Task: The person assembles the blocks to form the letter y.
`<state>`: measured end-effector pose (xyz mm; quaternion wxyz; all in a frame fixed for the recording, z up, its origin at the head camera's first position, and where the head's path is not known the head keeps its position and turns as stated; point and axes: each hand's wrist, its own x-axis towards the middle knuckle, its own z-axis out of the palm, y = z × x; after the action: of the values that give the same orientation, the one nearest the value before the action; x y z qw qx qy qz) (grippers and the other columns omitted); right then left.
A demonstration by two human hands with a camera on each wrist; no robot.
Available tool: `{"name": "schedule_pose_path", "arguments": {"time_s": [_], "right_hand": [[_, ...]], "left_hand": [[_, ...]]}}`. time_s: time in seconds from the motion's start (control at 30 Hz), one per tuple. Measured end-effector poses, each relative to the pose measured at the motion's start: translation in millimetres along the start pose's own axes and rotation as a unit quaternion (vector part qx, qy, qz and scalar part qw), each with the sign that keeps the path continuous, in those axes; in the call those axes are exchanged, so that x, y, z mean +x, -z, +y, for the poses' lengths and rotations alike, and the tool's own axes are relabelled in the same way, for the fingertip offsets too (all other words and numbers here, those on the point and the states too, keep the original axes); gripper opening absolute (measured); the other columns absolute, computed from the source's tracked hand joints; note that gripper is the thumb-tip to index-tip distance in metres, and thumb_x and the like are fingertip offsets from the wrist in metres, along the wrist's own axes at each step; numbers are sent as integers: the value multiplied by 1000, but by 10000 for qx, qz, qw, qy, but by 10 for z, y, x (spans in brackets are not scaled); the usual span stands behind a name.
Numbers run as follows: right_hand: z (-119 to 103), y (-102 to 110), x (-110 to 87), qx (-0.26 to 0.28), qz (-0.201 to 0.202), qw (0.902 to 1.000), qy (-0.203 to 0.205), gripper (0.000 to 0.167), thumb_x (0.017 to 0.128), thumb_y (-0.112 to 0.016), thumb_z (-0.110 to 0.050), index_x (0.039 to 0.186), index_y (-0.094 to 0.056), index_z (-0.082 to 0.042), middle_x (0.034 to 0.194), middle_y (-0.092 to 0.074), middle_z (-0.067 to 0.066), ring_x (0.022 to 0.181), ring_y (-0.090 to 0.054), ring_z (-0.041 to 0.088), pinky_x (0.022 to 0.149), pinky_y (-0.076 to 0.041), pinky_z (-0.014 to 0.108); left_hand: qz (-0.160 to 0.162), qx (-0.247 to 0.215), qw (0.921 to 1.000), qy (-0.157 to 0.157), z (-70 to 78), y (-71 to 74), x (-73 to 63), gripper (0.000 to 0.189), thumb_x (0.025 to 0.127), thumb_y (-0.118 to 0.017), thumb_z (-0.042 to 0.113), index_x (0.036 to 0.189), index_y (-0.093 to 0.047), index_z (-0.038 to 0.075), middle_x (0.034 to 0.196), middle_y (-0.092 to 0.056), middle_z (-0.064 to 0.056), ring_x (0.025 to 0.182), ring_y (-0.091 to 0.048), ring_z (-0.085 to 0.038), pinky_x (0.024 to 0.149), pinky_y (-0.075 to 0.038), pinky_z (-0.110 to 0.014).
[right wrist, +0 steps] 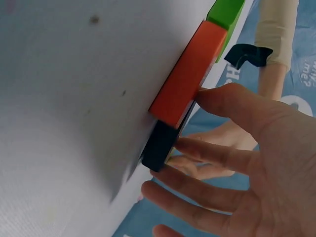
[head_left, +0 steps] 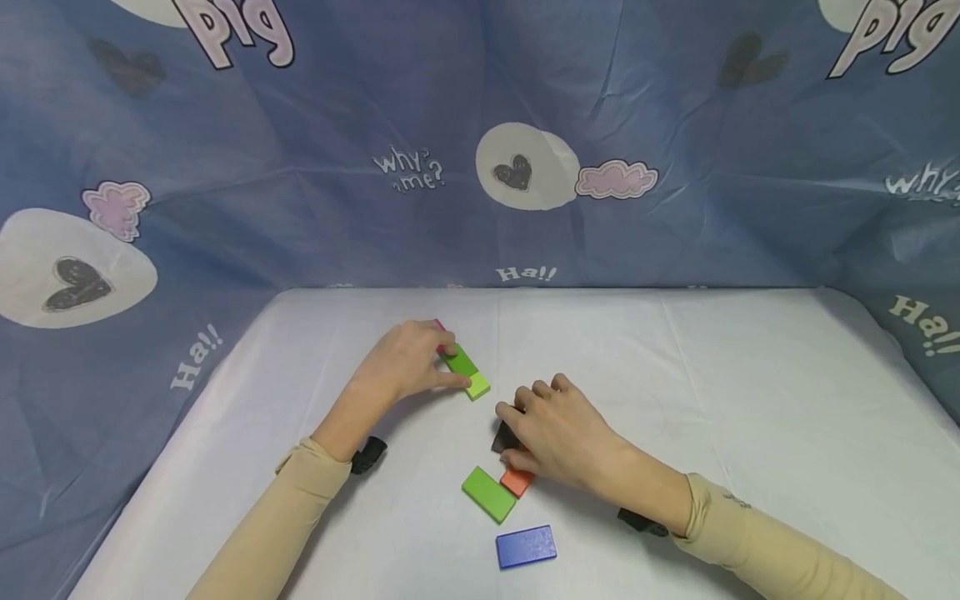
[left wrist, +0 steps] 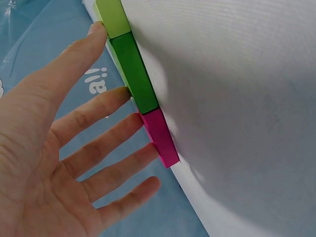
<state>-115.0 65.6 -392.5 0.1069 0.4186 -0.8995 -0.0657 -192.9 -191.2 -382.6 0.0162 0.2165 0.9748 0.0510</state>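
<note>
My left hand [head_left: 408,358] touches a row of blocks with its thumb and fingers spread. The row runs from a lime block [left wrist: 113,19] through a green block [left wrist: 136,74] to a magenta block [left wrist: 162,138], end to end. The thumb rests at the lime block, while the fingers reach the green and magenta ones. Nearer to me, my right hand [head_left: 562,433] lies over a black block [head_left: 504,439] and an orange-red block [head_left: 517,482]. In the right wrist view its thumb touches the orange-red block and its extended fingers touch the black one.
A second green block [head_left: 489,495] lies beside the orange-red block, at its left. Closer to me is a blue block [head_left: 526,547]. White cloth [head_left: 735,400] covers the table, and a blue printed sheet [head_left: 360,225] rises behind and at the sides.
</note>
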Motion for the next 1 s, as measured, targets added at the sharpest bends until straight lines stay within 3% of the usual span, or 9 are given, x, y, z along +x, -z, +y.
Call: {"name": "schedule_pose_path", "arguments": {"time_s": [0.4,0.67,1.0], "right_hand": [[186,-43,98,264,-168,9991,-276,46,94,-76,-57,116,-68,-17,101,-73,4,86,-71,22,77,-52,40],[309,-96,206,291,32,9988,-404,43,93,-79,-52,113,-68,-16,98,-74,5,83,-72,24,75,-53,42],[424,-189,406,465,-6,9969,-634,39,96,-77,-48,114,-68,-15,100,-76,6,85,-74,26,77,-56,46]], "left_hand": [[85,-77,9999,-11,-5,-14,4,50,80,-91,59,105,-81,17,102,-78,-1,79,-59,-13,79,-56,-35],[77,-14,10000,7,-8,-13,4,52,80,-90,61,106,-81,18,104,-79,-1,78,-58,-12,77,-55,-34],[43,10,10000,-7,-8,-12,3,52,81,-90,61,108,-81,18,107,-79,-1,83,-63,-14,82,-58,-37]]}}
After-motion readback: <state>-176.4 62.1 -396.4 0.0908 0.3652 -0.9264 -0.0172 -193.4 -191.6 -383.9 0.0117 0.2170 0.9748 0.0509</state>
